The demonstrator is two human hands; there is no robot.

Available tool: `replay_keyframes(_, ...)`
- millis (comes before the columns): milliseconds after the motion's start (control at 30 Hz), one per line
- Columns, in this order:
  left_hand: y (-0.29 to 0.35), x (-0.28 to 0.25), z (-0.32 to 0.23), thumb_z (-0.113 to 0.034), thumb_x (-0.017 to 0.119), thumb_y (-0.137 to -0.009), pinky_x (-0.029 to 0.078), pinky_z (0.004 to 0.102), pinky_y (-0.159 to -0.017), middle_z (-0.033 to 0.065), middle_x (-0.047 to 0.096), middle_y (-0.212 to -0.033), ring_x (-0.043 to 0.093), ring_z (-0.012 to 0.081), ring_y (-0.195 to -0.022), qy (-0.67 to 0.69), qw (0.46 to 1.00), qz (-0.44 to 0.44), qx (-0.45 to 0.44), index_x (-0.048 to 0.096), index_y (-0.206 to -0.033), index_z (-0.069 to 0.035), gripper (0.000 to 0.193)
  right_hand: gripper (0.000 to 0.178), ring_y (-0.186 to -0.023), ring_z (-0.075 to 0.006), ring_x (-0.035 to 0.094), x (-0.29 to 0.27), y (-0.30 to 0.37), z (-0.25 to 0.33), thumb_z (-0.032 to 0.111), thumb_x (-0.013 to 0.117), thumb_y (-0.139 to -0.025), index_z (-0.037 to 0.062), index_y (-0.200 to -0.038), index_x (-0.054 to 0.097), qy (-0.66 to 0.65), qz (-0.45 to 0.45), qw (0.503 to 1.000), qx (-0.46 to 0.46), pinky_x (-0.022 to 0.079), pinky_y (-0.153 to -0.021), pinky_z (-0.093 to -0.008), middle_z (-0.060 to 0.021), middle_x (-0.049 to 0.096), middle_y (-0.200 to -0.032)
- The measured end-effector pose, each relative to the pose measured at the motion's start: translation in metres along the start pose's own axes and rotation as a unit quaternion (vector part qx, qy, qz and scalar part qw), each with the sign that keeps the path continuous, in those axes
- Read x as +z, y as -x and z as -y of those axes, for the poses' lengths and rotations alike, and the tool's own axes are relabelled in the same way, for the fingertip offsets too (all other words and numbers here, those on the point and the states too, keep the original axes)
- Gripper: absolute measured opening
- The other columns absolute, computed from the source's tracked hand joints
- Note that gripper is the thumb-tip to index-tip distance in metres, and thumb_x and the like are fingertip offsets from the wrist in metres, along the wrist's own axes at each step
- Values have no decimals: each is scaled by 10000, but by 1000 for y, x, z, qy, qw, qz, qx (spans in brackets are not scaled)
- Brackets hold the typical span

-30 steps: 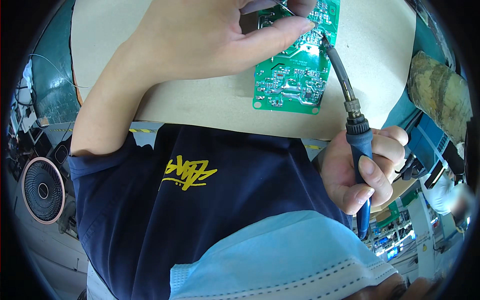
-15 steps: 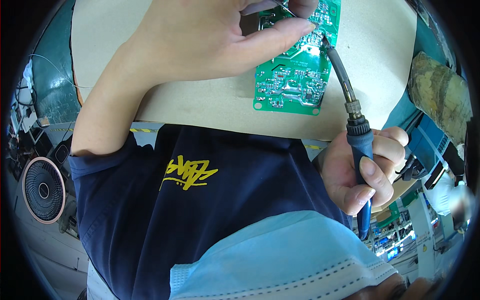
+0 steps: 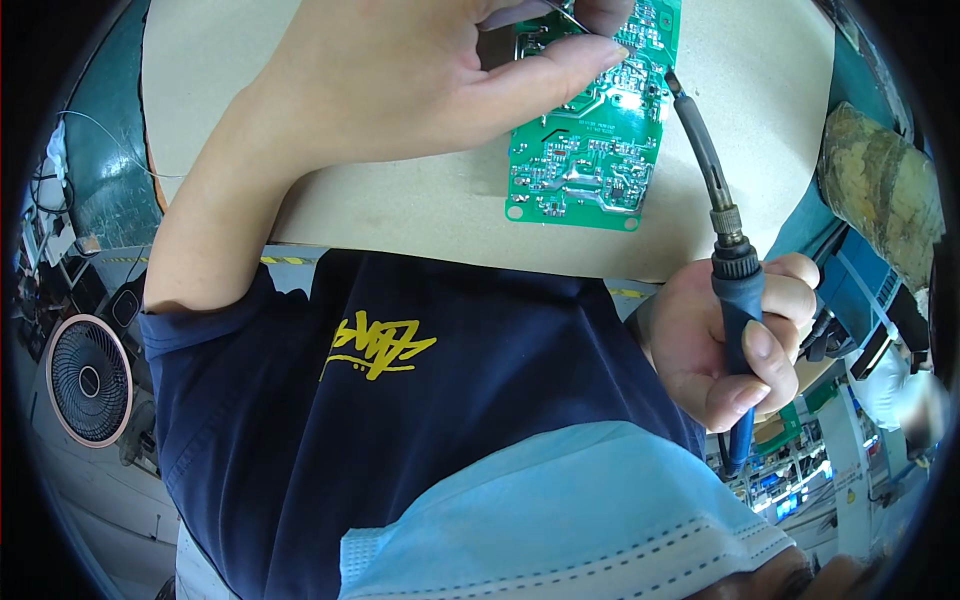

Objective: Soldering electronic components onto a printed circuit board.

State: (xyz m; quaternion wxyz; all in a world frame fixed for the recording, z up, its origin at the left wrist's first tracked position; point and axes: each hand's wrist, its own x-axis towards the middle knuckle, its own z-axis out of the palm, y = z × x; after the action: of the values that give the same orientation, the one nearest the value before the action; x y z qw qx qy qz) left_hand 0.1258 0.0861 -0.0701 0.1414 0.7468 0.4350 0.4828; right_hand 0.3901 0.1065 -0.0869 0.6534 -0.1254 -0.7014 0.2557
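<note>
The left hand [image 3: 420,85] arches over the flat green circuit board [image 3: 590,165] with its silvery joints and tiny parts, thumb and finger brought nearly together on a thin shiny wire [image 3: 568,14]; that finger runs past the upper edge of the view, so how firmly it pinches I cannot tell. The right hand [image 3: 695,340] is closed around a blue-handled soldering iron [image 3: 737,265] with a slender grey neck, its thumb pressed to the grip and the other fingers curled about it. The board lies beneath and just right of the left thumb, on a broad pale-brown sheet [image 3: 760,120], well ahead of the right fingers. The iron's tip sits at the board's right edge, near the left thumbtip — whether it touches is too small to tell. That nearness looks the main hazard: if the iron is hot, a small slip of the right wrist could burn the left thumb, since the tip is far from the fingers steering it. A sideways drift might also bridge neighbouring joints or knock a part loose. And with no finger seen pressing the board's near end, a push from the tip could turn it — leaving the wire off its spot.
</note>
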Motion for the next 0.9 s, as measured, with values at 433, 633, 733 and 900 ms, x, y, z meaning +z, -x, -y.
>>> replay_keyframes(433, 6, 4, 5, -3, 779, -722, 437, 312, -694, 12, 578, -656, 507, 181, -603, -19, 1000, -9, 2, 684, -796, -67, 136, 424, -537, -180, 434, -6, -2, 1, 307, 399, -1014, 4, -1047, 694, -12, 18, 999, 35, 262, -633, -393, -25, 402, -541)
replay_keyframes(633, 0, 8, 6, 15, 756, -719, 438, 317, -685, 17, 569, -655, 491, 182, -592, 16, 999, -37, 13, 662, -784, -56, 135, 400, -545, -181, 432, -4, -4, 1, 299, 414, -1003, 9, -1020, 689, -9, 15, 999, 30, 260, -632, -393, -24, 397, -536)
replay_keyframes(733, -7, -1, -3, 18, 743, -719, 437, 315, -685, 6, 523, -619, 451, 171, -552, 2, 1000, 8, -9, 656, -780, -54, 128, 375, -547, -181, 424, -4, -8, 1, 296, 429, -982, 14, -983, 677, 2, 30, 999, 19, 261, -634, -399, -18, 377, -526)
replay_keyframes(900, -5, -4, -5, 16, 739, -722, 441, 315, -690, -6, 463, -581, 403, 157, -509, 13, 1000, 17, -5, 666, -781, -54, 117, 340, -552, -177, 394, -1, -12, 6, 292, 445, -950, 26, -922, 654, 12, 41, 999, 22, 264, -640, -413, -5, 342, -517)
